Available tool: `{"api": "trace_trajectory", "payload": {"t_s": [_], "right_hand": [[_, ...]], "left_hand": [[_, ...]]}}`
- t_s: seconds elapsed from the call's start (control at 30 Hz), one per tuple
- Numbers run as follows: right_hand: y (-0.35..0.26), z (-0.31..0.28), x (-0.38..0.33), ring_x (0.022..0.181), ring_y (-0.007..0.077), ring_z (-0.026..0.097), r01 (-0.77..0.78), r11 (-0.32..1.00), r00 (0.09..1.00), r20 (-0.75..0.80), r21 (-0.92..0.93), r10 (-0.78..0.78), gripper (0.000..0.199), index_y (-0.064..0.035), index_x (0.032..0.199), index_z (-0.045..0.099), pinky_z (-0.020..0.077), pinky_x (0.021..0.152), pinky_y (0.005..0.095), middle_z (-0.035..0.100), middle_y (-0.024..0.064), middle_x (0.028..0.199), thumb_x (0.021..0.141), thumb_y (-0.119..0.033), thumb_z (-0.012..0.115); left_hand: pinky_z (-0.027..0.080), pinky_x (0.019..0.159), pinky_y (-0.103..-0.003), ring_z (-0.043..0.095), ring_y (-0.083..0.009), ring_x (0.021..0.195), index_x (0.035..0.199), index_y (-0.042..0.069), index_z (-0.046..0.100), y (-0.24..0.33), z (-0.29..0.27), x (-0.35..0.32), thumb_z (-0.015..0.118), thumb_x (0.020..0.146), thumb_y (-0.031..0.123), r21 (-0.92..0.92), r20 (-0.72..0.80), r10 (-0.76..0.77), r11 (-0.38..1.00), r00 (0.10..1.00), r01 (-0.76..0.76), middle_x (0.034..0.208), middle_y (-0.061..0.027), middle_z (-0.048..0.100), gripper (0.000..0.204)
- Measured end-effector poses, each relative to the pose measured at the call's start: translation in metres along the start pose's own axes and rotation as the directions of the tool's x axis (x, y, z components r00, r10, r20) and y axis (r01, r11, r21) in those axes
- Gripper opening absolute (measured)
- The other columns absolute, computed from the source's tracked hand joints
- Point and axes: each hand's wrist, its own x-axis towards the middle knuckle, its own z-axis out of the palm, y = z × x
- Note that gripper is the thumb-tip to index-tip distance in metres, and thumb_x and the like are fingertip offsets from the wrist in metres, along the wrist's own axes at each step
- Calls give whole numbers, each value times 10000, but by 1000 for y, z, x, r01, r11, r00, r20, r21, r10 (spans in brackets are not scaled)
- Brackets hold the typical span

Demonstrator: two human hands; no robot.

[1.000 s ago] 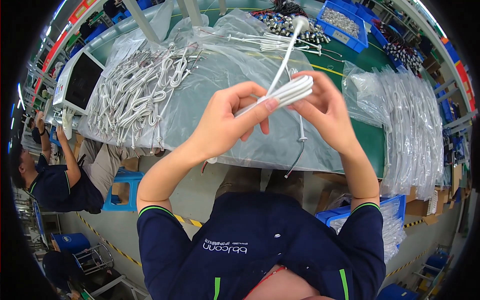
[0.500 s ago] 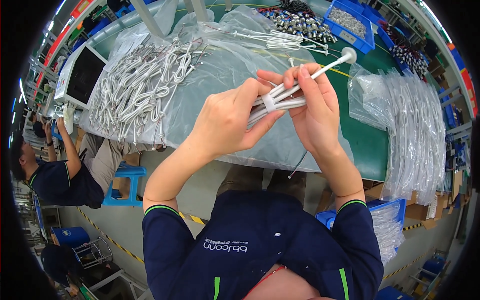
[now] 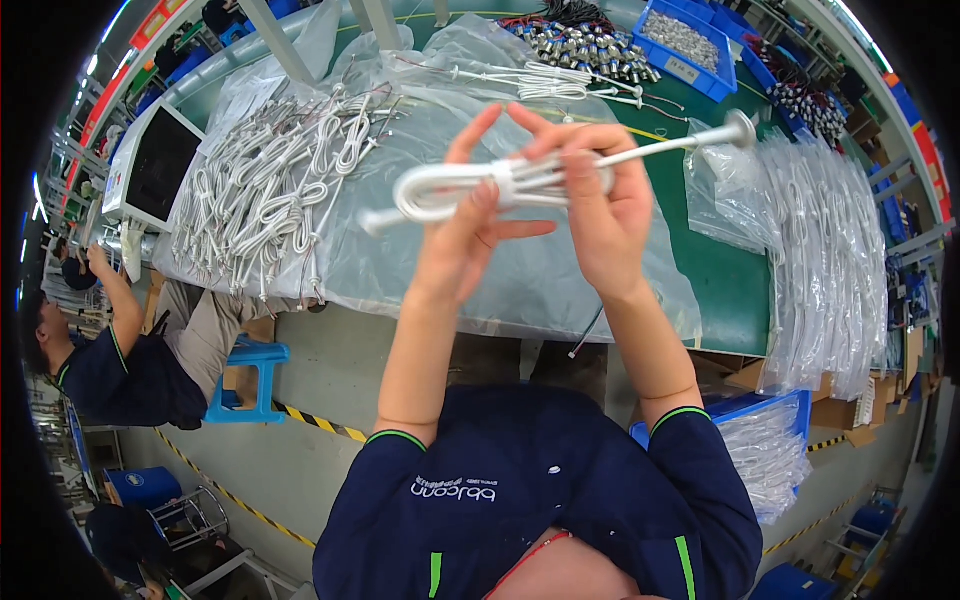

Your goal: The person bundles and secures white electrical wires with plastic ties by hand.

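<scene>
A coiled white cable (image 3: 428, 194) is held up above the bench, wrapped at its middle by a white band (image 3: 504, 184). One end of it, with a round white disc (image 3: 740, 128), sticks out to the right; a blurred white end piece (image 3: 380, 220) shows at the left. My right hand (image 3: 608, 205) is closed around the right part of the coil. With its thumb on the coil beside the band, my left hand (image 3: 458, 235) grips the cable loosely, its other fingers partly stretched out and blurred.
Many bundled white cables (image 3: 265, 190) lie on plastic sheeting at left, near a white-framed monitor (image 3: 155, 165). Bagged cables (image 3: 815, 260) are stacked at right. Metal connectors (image 3: 590, 50) and a blue bin (image 3: 690, 50) stand at the back. A co-worker (image 3: 110, 350) sits at left.
The cable coil has turned more level, and its looped left end now shows. My left hand's grip has loosened, with fingers stretching out. The disc end has moved to the right.
</scene>
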Motion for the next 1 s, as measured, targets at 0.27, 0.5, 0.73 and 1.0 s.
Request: {"api": "trace_trajectory", "payload": {"t_s": [0.27, 0.5, 0.73, 1.0], "right_hand": [[-6, -8, -12, 1098, 217, 517, -206, 978, 903, -392, -36, 176, 227, 12, 1072, 537, 397, 933, 318, 598, 117, 1061, 853, -38, 571], [-17, -23, -23, 1135, 299, 488, -370, 891, 866, -249, 263, 434, 288, -16, 1112, 509, 413, 960, 408, 484, 160, 1217, 833, -25, 584], [-33, -22, -28, 1207, 348, 413, -127, 947, 955, -223, 297, 197, 278, -42, 1084, 472, 410, 960, 450, 444, 179, 1247, 828, -4, 575], [-39, -32, -34, 1226, 347, 390, -79, 965, 959, -245, 252, 142, 312, -52, 1084, 470, 382, 980, 449, 437, 190, 1260, 803, 5, 593]], "left_hand": [[494, 854, -312, 581, -188, 972, 1156, -27, 530, -15, -10, 6, 684, 754, 34, 392, -119, 29, 920, 992, 20, 1067, -120, 600, 435], [472, 896, -374, 531, -267, 1087, 1227, -21, 440, -6, -16, 8, 618, 805, 36, 381, 49, 158, 910, 986, -165, 1207, -190, 511, 461], [484, 877, -442, 479, -367, 1132, 1294, 5, 265, -7, 12, 0, 571, 858, 111, 308, -21, 284, 914, 959, -264, 1242, -263, 437, 543], [471, 889, -465, 447, -373, 1163, 1280, 9, 274, -16, 20, 0, 540, 869, 91, 379, 114, 304, 867, 946, -324, 1275, -254, 397, 497]]}}
